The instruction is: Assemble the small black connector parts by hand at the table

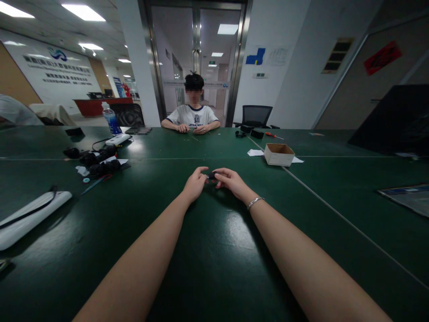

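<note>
Both my hands meet over the middle of a dark green table (214, 268). Between them is a small black object (212, 175), too small to identify, with a pale bit at its left end. My right hand (231, 181), with a silver bracelet (255, 202) at the wrist, pinches the dark part between thumb and fingers. The fingers of my left hand (195, 184) are closed at the pale left end. What lies inside the left fingertips is hidden.
An open cardboard box (279, 155) stands ahead right, with a screwdriver (274, 135) behind it. Black items (100, 161) lie left near a white elongated case (33, 217). A bottle (111, 118) stands farther back. Another person (193, 114) sits opposite, hands on the table.
</note>
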A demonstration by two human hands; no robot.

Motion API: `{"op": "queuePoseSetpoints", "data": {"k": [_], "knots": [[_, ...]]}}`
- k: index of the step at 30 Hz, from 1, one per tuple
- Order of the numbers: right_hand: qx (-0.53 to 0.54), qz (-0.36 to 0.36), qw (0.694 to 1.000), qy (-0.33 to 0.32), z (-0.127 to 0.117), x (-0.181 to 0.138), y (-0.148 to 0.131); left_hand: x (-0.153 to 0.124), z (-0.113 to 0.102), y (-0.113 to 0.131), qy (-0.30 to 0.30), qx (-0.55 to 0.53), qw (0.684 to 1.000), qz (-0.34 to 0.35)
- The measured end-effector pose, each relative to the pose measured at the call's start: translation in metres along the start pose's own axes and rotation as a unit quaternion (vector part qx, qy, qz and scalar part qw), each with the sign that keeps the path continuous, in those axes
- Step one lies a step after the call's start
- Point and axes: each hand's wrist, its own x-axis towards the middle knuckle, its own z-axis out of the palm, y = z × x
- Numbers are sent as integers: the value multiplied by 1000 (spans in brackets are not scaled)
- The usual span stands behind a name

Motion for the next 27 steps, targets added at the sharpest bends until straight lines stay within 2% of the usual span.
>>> {"op": "queuePoseSetpoints", "data": {"k": [12,17,27], "knots": [[-2,-6,1000,5,1,-1,-1,-3,0,4,-4,-31,999,11],[-7,-5,1000,0,2,-1,-1,-3,0,2,5,-5,999,32],[-1,-4,1000,-1,2,-2,-3,1,0,-1,4,-21,1000,-4]]}}
